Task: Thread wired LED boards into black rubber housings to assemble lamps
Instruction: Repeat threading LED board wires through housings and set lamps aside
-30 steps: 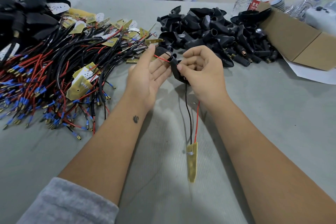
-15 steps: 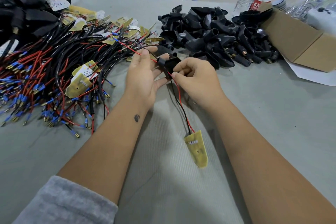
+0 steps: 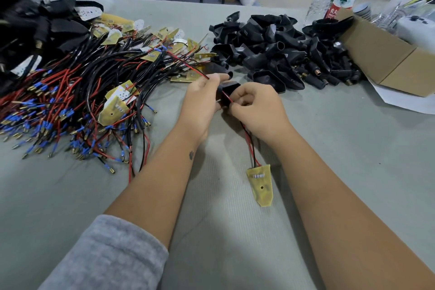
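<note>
Between both hands (image 3: 202, 99), black housing (image 3: 227, 92), LED board (image 3: 260, 185) tapering toward viewer

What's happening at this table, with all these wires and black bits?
A person is putting a small lamp together by hand. The right hand holds a black rubber housing, while the left hand pinches red and black wires that come out of its far end. The yellow LED board on those wires hangs below, not yet in the housing. A heap of wired boards lies to the left, and spare housings are piled behind.
</note>
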A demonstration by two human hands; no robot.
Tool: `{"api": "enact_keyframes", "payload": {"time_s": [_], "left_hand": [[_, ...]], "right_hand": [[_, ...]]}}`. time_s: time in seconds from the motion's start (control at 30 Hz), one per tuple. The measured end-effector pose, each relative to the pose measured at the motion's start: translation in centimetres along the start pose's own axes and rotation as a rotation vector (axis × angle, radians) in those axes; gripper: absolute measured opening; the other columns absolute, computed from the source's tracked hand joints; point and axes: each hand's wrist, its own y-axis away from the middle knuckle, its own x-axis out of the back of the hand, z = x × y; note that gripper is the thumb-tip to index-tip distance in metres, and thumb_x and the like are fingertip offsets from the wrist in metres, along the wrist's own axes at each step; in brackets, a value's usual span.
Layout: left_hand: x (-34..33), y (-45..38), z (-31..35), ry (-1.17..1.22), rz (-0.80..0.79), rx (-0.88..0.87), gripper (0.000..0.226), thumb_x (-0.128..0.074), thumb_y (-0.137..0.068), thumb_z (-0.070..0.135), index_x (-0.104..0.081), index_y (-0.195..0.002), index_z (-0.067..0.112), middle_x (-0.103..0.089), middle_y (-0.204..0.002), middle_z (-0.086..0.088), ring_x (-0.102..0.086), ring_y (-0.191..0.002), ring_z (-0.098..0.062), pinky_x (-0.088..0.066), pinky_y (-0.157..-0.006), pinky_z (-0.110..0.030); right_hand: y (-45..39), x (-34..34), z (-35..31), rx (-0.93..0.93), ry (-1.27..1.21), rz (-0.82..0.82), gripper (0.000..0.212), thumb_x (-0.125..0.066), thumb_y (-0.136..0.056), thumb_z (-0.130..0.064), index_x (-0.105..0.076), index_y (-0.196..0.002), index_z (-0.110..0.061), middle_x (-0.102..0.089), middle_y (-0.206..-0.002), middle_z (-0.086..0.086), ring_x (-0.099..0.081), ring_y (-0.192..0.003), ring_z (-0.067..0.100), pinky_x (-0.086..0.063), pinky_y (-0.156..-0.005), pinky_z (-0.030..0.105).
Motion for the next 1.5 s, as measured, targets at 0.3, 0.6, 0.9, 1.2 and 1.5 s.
{"api": "enact_keyframes", "payload": {"time_s": [0.3, 0.6, 0.9, 1.2, 1.5], "left_hand": [[0.3, 0.3, -0.2, -0.017, -0.013, -0.116, 0.032, -0.030, -0.107, 0.029, -0.061, -0.099, 0.025, -0.066, -0.104, -0.010, -0.064, -0.084, -0.021, -0.055, -0.069, -0.031], [1.5, -0.3, 0.6, 0.201, 0.129, -0.047, 0.038, -0.021, -0.108, 0.034, -0.057, -0.101, 0.023, -0.070, -0.102, -0.014, -0.070, -0.093, -0.029, -0.059, -0.082, -0.046], [1.3, -0.2, -0.2, -0.228, -0.137, -0.068, 0.028, -0.042, -0.104, 0.025, -0.068, -0.094, 0.026, -0.071, -0.087, 0.005, -0.069, -0.078, -0.007, -0.054, -0.068, -0.020], [1.7, -0.5, 0.3, 0.066, 0.124, -0.073, 0.029, -0.032, -0.107, 0.029, -0.053, -0.089, 0.021, -0.073, -0.097, -0.006, -0.072, -0.091, -0.024, -0.058, -0.069, -0.034], [1.8, -0.7, 0.6, 0.168, 0.144, -0.093, 0.028, -0.024, -0.107, 0.034, -0.039, -0.087, 0.021, -0.076, -0.093, -0.008, -0.069, -0.101, -0.032, -0.057, -0.080, -0.052]], "right_hand": [[-0.2, 0.5, -0.3, -0.061, -0.305, 0.005, 0.016, -0.069, -0.085, -0.003, -0.063, -0.095, -0.013, -0.062, -0.059, 0.005, -0.053, -0.042, 0.010, -0.041, -0.046, 0.019], [-0.1, 2.2, 0.3, -0.136, -0.424, -0.247, 0.010, -0.065, -0.086, 0.006, -0.066, -0.090, -0.003, -0.064, -0.058, 0.008, -0.060, -0.050, 0.016, -0.049, -0.050, 0.025], [-0.2, 1.7, 0.2, -0.128, -0.441, -0.169, 0.011, -0.060, -0.091, -0.001, -0.068, -0.093, -0.008, -0.060, -0.057, 0.006, -0.055, -0.042, 0.016, -0.047, -0.044, 0.025], [-0.5, 1.6, 0.4, -0.116, -0.577, -0.319, 0.032, -0.066, -0.086, 0.001, -0.063, -0.117, -0.008, -0.067, -0.096, 0.013, -0.063, -0.084, 0.019, -0.053, -0.078, 0.027], [-0.2, 1.0, 0.1, -0.041, -0.528, -0.314, 0.036, -0.067, -0.080, 0.013, -0.063, -0.109, -0.007, -0.064, -0.092, 0.008, -0.061, -0.082, 0.014, -0.054, -0.085, 0.024]]}}
